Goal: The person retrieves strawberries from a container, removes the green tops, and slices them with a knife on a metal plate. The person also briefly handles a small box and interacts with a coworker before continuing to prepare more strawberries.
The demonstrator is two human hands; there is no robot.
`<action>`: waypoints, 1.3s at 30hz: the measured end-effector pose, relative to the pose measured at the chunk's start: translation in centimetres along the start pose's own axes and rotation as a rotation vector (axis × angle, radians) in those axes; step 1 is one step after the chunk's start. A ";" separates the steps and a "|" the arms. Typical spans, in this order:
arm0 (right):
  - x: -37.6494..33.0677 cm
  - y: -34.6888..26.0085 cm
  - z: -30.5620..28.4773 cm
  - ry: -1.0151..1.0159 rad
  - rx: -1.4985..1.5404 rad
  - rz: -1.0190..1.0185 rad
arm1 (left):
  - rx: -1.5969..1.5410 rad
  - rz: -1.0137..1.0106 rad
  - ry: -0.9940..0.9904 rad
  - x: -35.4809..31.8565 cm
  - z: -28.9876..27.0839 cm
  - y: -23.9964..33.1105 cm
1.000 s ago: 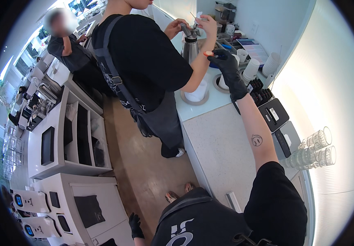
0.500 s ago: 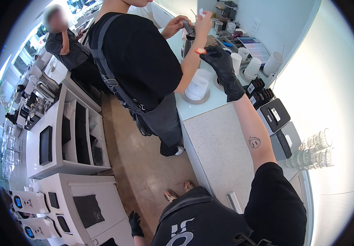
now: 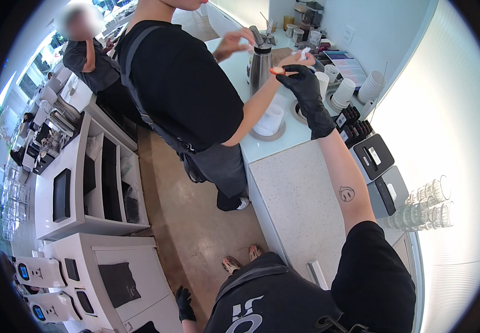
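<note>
My right hand (image 3: pixel 302 89), in a black glove, reaches out over the glass-topped counter. Its fingertips pinch a small red-and-white piece (image 3: pixel 276 71) whose kind I cannot make out. Just beyond that piece passes the forearm of a person in black, whose far hand holds a crumpled white tissue (image 3: pixel 303 54). A tall steel flask (image 3: pixel 261 66) with a grey lever on top stands by that person's other hand (image 3: pixel 234 44). Down at my left side hangs my left hand (image 3: pixel 184 302), also gloved in black, fingers loosely apart and nothing visible in them.
White cups (image 3: pixel 342 91) stand in stacks right of my right hand. A speckled countertop (image 3: pixel 301 194) runs below my arm, with black card-like holders (image 3: pixel 355 130) and stacked glasses (image 3: pixel 423 208) to the right. The co-worker (image 3: pixel 179 83) stands close ahead; a shelf unit (image 3: pixel 93 183) lines the left.
The co-worker's hands have parted from the flask's top, and the one with the tissue has moved down to the right. My right hand has shifted slightly right, still pinching its piece.
</note>
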State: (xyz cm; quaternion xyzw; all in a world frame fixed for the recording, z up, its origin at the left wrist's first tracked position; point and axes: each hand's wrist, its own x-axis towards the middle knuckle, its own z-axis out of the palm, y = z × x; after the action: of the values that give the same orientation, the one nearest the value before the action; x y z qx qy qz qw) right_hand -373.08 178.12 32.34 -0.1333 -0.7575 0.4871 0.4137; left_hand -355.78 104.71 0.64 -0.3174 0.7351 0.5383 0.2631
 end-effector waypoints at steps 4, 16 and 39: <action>-0.3 0.0 0.2 0.038 -0.014 -0.064 | 0.005 0.004 0.005 0.0 -0.1 -0.3; 0.4 0.9 0.3 0.056 -0.029 -0.049 | 0.020 0.007 0.001 -0.3 0.1 -0.4; -30.0 -10.8 -5.0 0.287 -0.141 0.170 | 0.362 0.019 -0.404 10.3 0.2 4.3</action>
State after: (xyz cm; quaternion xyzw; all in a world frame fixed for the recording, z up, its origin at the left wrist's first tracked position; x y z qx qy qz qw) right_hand -348.49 157.84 27.54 -0.2938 -0.7089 0.4422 0.4643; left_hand -365.78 103.95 -4.20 -0.1441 0.7550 0.4529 0.4519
